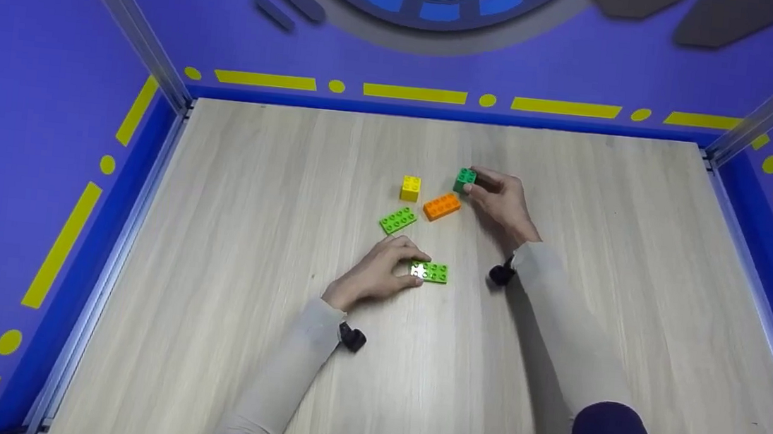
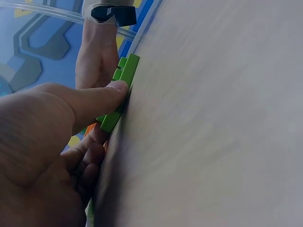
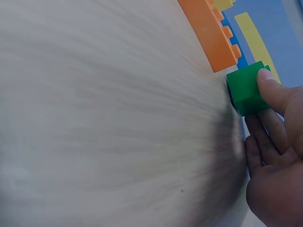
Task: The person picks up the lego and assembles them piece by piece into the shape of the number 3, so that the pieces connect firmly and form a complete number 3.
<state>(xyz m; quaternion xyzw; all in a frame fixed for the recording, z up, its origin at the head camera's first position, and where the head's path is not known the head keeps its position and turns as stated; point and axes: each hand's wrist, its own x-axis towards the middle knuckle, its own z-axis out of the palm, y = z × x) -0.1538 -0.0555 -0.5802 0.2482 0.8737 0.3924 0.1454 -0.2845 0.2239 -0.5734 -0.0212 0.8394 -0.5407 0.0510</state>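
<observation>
My left hand (image 1: 383, 270) pinches a flat lime-green building brick (image 1: 434, 273) by its left end, thumb on the near side and a finger on the far side. In the left wrist view the thumb lies against this lime-green brick (image 2: 120, 93), close above the table. Farther back, my right hand (image 1: 503, 201) holds a small dark green brick (image 1: 464, 180) between thumb and fingers. The right wrist view shows the thumb on one side of the dark green brick (image 3: 247, 88). An orange brick (image 1: 442, 207) lies just left of the right hand.
Another flat lime-green brick (image 1: 398, 220) lies beyond the left hand, with a yellow brick (image 1: 410, 188) behind it. The wooden table (image 1: 234, 181) is bounded by blue panels with yellow markings, the back wall (image 1: 166, 4) among them.
</observation>
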